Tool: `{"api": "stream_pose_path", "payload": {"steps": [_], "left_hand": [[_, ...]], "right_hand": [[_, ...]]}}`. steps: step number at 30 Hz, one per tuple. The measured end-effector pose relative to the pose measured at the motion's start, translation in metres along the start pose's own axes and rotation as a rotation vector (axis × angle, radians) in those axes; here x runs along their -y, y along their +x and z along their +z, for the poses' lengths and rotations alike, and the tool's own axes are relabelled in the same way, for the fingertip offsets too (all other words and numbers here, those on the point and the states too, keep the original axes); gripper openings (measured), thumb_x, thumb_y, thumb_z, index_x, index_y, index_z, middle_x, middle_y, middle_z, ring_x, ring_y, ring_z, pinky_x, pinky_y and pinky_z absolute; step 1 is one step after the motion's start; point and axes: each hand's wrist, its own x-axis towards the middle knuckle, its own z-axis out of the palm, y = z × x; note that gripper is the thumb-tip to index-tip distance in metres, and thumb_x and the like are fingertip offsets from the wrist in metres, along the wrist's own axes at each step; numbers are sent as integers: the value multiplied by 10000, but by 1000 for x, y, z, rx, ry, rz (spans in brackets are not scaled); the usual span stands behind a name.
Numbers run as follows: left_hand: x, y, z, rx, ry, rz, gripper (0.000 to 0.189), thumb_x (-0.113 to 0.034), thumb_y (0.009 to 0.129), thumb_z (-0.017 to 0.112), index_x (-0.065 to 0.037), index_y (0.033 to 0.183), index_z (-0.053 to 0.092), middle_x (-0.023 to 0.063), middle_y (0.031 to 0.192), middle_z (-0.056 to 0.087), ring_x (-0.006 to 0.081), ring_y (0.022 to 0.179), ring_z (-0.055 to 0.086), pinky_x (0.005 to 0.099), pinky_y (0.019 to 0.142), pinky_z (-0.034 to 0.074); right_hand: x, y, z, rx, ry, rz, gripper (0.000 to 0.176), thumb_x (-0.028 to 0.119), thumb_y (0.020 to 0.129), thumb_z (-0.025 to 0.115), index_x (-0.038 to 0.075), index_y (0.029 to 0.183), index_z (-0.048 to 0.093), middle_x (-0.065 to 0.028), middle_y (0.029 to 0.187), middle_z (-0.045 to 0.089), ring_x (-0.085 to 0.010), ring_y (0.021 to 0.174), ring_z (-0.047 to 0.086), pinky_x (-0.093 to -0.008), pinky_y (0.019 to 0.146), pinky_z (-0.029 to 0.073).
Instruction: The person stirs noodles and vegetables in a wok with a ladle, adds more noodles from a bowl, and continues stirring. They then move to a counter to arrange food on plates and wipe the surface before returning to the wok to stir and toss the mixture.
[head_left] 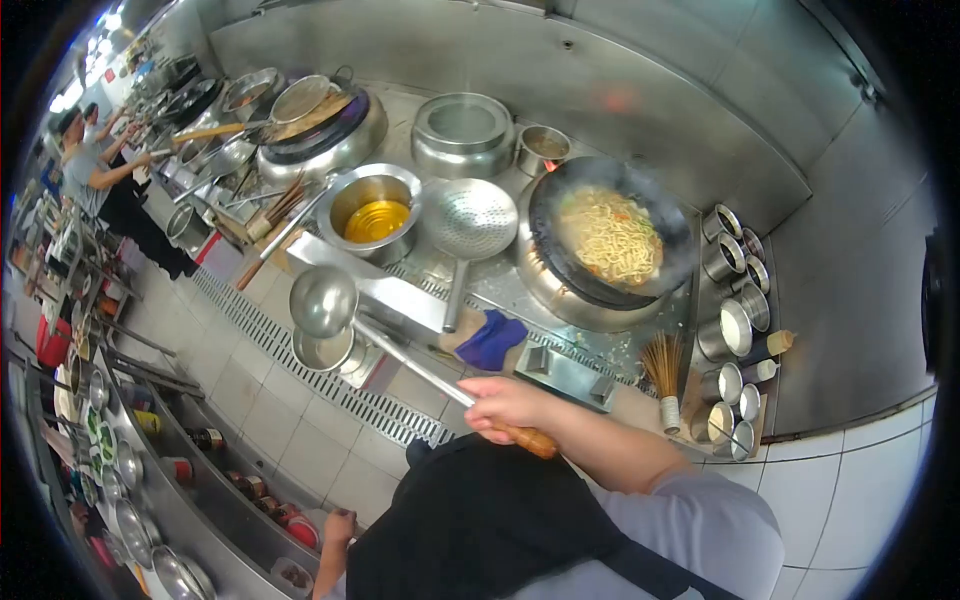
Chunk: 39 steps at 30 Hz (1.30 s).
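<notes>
My right hand [502, 408] is closed around the wooden-ended handle of a metal ladle [325, 302], whose bowl hangs over the floor left of the stove edge. Low in the view, my left hand [340, 527] is closed near the lower counter; what it holds, if anything, is too small to tell. Noodles [612, 240] steam in a black wok [670, 205] on the right burner. A perforated skimmer [472, 220] lies beside a pot of yellow oil [376, 221]. A purple cloth [490, 340] is at the stove's front edge.
Metal seasoning containers [735, 328] line the right side, near a bamboo brush [661, 368]. Another wok [315, 130] and a lidded pot [462, 125] stand at the back. Bowls [135, 525] fill the left counter. Two people [95, 185] stand far left. A floor drain [300, 360] runs between.
</notes>
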Motion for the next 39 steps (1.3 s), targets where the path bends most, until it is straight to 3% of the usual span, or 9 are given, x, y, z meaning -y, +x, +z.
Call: {"api": "stream_pose_path", "payload": {"steps": [5,9,11,14,21,25,29,34,39], "left_hand": [[18,-11,-17,-95,-103,-104,391,-324,799,623,29,964,666,199,840,690,368,858,665,402,794,515],[69,-48,0,-81,-244,-295,355,-319,814,607,0,950,685,224,924,679,373,934,647,419,846,497],[74,-72,1,-121,-171,-302,360,-325,810,622,1,950,687,236,956,671,373,959,639,414,865,489],[67,-113,-4,-31,-247,-404,347,-317,826,627,6,939,683,235,939,673,368,961,642,415,872,484],[112,-145,35,10,-298,-421,336,-333,834,628,-24,958,678,209,965,676,354,969,643,423,859,490],[100,-153,5,39,-258,-450,344,-337,845,619,-28,986,671,210,990,671,352,978,641,426,867,485],[101,-149,-18,6,-127,-388,350,-340,862,601,-31,1016,662,210,1016,665,362,989,632,422,881,481],[92,-135,-30,-30,-192,-380,348,-338,866,596,-33,1021,662,206,1020,664,377,986,625,424,880,482],[115,-92,-18,19,-73,-199,327,-334,831,621,-35,952,678,204,1008,671,371,952,639,427,844,495]], "right_hand": [[-30,100,27,-226,-197,309,452,47,793,542,9,1225,414,-36,640,510,-129,425,482,-294,370,387],[-60,173,27,-342,-379,304,722,72,791,550,-53,1428,235,-48,661,526,-147,449,493,-300,424,431],[-69,212,24,-360,-547,270,411,73,784,544,-73,1166,502,-64,659,528,-167,447,498,-316,428,446],[-74,263,20,-430,-791,266,279,77,784,535,-74,1018,545,-125,695,576,-215,461,559,-347,434,473],[-92,363,-17,-440,-1211,419,270,95,794,541,-104,948,639,-279,1026,654,-378,909,673,-435,787,521],[-114,402,-49,-375,-1447,370,204,64,772,544,-77,860,662,-239,854,685,-358,776,691,-434,693,534],[-101,398,-64,-388,-753,416,122,66,781,521,32,664,535,-81,600,565,-180,461,545,-346,434,459],[-85,340,-69,-377,-216,353,139,94,814,550,70,690,491,-37,592,519,-155,438,477,-327,432,426],[-71,284,-57,-180,145,320,192,97,893,533,190,975,386,6,624,439,-119,450,410,-296,390,318]]}}
